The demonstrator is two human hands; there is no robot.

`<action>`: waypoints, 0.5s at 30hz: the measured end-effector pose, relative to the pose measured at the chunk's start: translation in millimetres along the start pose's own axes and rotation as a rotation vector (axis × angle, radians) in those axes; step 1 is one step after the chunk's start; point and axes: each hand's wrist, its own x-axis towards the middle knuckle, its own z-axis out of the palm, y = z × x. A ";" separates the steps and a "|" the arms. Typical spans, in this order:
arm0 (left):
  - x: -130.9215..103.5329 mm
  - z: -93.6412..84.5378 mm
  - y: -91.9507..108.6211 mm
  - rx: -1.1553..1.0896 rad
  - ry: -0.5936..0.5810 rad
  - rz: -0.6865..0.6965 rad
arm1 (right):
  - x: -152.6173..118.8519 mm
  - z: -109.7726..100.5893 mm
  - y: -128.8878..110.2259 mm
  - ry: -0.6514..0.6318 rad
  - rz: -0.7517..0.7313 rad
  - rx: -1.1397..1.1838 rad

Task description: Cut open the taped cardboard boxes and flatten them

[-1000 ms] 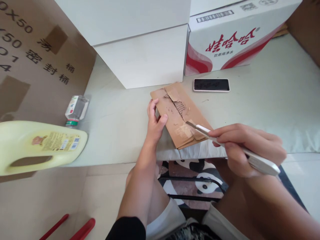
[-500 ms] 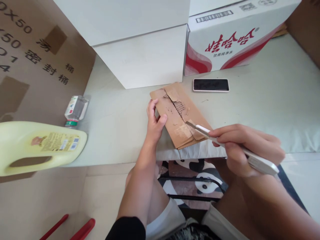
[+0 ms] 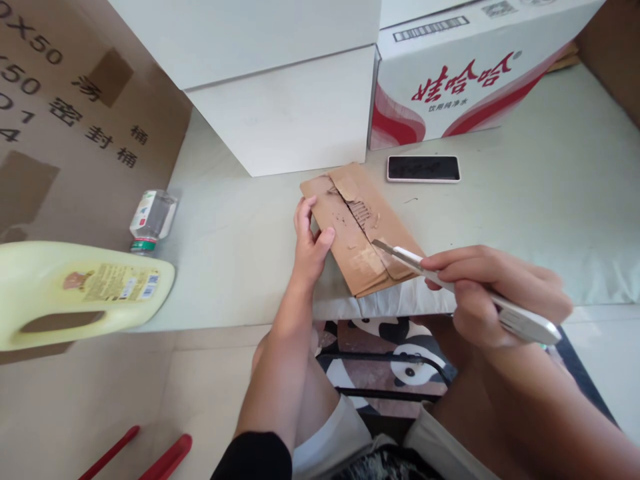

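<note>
A flat brown cardboard box (image 3: 345, 223) lies tilted on the pale cloth surface, its top torn along a middle seam where corrugation shows. My left hand (image 3: 313, 243) grips its left edge, thumb on top and fingers at the far side. In my right hand (image 3: 490, 293) is a white utility knife (image 3: 525, 323) with its blade out. The blade tip rests at or just over the seam near the box's middle; I cannot tell whether it has gone in.
A phone (image 3: 423, 169) lies beyond the box, before a white-and-red carton (image 3: 450, 93) and white boxes (image 3: 285, 120). At left are a clear bottle (image 3: 153, 217), a pale yellow jug (image 3: 115, 287) and a big brown carton (image 3: 100, 133). Red handles (image 3: 165, 460) show at lower left.
Almost nothing differs. The knife and my right hand have shifted very slightly, while my left hand keeps its hold on the cardboard box.
</note>
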 end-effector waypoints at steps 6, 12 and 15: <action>1.0 -0.6 -1.1 -0.022 -0.017 0.000 | -2.1 1.8 -0.3 0.030 0.027 0.017; 0.8 -0.2 0.1 -0.006 -0.006 0.004 | -4.2 2.1 0.0 0.094 0.040 0.015; 1.1 -0.8 -0.2 0.006 0.000 0.016 | -4.0 2.7 -0.1 0.097 0.053 0.033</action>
